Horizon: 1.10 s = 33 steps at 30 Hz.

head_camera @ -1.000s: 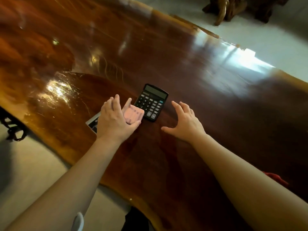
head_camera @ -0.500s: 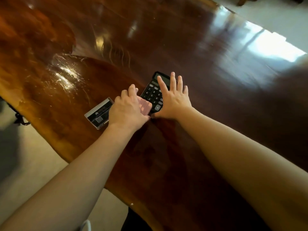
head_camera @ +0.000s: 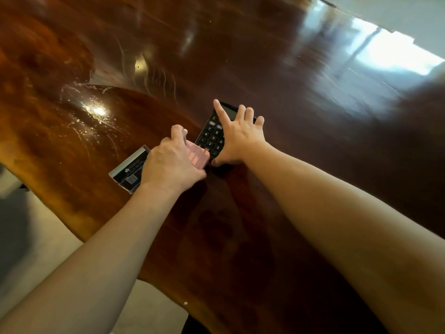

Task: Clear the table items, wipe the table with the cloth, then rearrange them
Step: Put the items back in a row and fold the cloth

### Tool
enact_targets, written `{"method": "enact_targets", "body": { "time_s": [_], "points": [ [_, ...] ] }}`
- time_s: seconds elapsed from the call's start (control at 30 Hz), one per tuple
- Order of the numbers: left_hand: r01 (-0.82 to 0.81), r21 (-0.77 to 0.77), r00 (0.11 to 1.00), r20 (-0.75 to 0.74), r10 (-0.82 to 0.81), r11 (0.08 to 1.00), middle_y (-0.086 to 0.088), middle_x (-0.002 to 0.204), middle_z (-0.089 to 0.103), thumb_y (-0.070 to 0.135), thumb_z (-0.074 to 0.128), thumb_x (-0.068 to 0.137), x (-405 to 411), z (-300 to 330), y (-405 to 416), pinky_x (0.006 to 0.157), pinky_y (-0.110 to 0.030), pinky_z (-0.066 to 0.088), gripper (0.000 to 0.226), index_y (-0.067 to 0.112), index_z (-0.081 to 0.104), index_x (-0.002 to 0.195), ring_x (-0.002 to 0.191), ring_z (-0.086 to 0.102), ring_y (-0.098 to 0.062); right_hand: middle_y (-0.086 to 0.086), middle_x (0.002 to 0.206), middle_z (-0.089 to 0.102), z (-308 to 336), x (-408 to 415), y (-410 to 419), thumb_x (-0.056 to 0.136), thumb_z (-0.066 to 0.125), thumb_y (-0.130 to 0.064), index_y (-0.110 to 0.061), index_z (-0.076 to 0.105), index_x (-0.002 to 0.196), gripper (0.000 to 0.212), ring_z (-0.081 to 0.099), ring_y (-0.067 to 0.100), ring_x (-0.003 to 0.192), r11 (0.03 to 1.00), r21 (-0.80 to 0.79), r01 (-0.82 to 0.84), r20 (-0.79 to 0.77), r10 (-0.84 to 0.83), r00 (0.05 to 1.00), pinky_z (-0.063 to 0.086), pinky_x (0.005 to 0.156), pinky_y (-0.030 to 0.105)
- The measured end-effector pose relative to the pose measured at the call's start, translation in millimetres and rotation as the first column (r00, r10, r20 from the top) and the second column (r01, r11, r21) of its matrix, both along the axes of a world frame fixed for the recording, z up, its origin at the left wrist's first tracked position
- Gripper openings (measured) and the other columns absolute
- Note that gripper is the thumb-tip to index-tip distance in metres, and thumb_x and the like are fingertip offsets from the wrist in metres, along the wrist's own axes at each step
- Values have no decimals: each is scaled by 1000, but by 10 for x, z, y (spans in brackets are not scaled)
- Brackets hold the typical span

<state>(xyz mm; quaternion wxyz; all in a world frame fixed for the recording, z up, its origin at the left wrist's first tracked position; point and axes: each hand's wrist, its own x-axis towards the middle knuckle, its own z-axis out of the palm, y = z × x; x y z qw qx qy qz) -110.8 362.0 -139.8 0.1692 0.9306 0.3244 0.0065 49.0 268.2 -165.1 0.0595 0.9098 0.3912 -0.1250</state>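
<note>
At the far left, near the table's (head_camera: 277, 68) edge, a clear-cased card-like item (head_camera: 128, 170) with a grey stripe and a dark printed face lies flat on the glossy reddish-brown wood. Its right end disappears under the left hand (head_camera: 172, 162).

The left hand is palm down with its fingers (head_camera: 178, 131) curled over a small pink block (head_camera: 198, 156); the thumb presses along the block's near side and the fingertips hook over its far edge, so the hand is partly closed around it. Whether the block is lifted or resting on the wood cannot be told. The hand's heel also covers the end of the clear-cased item, but a grip on that item cannot be made out.

Just right of the pink block sits a black calculator (head_camera: 212, 137), lying flat, its number keys visible and its display end pointing away from the person. The pink block touches or nearly touches its near left corner.

The right hand (head_camera: 237, 141) is spread wide open, palm down, on top of the calculator's right half. The index finger (head_camera: 220, 110) stretches to the display end, the other 3 fingers fan over the far right edge, and the thumb reaches the near corner. It presses flat and straddles the calculator rather than closing around it.
</note>
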Motion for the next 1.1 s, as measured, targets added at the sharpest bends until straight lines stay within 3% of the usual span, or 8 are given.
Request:
{"method": "enact_targets", "body": {
  "time_s": [0.23,0.37,0.47,0.6,0.77,0.9,1.1],
  "points": [
    [94,18,995,14,-95,995,-7,121,63,54,89,50,172,178,-205,82,-40,50,99,27,32,126,105,65,-31,26,151,24,122,102,-665,33,75,-80,-40,-13,157,157,24,45,136,994,72,79,4,-79,997,27,104,64],
    [191,-21,982,-3,-191,981,-5,114,64,51,87,49,476,311,-575,73,-36,41,94,31,35,123,99,65,-31,23,148,25,245,284,-1370,31,72,-80,-43,-7,156,153,24,42,132,982,105,156,32,-160,987,28,102,63],
    [298,-54,955,1,-298,953,-3,111,64,49,88,48,757,403,-968,74,-35,42,92,32,38,124,95,64,-27,21,148,26,344,431,-1998,31,70,-81,-44,-3,156,150,24,40,133,970,116,213,63,-222,973,27,103,62],
    [461,-100,886,-12,-464,882,1,114,64,47,89,50,1149,508,-1608,78,-34,45,91,32,40,125,94,63,-24,21,151,23,481,562,-2887,32,72,-80,-44,-1,156,148,20,41,138,951,107,290,82,-299,951,22,109,63],
    [595,-136,797,-24,-603,792,2,107,63,38,86,48,1583,582,-2466,71,-32,46,83,34,44,120,87,61,-24,21,154,23,627,637,-3924,34,73,-80,-42,3,157,147,20,41,139,921,71,382,121,-388,914,22,111,59],
    [695,-155,706,-39,-707,702,4,119,64,31,88,46,1867,576,-3128,80,-38,54,91,33,44,125,98,63,-25,20,154,21,674,628,-4648,35,75,-78,-41,2,157,147,19,42,141,889,59,454,131,-458,879,20,112,60],
    [819,-143,556,-44,-830,556,9,125,63,28,86,46,2131,414,-3992,77,-33,51,88,31,44,124,105,62,-23,21,154,22,586,562,-5487,36,73,-79,-42,5,157,144,20,42,141,863,43,504,148,-504,851,21,111,60]
  ]
}}
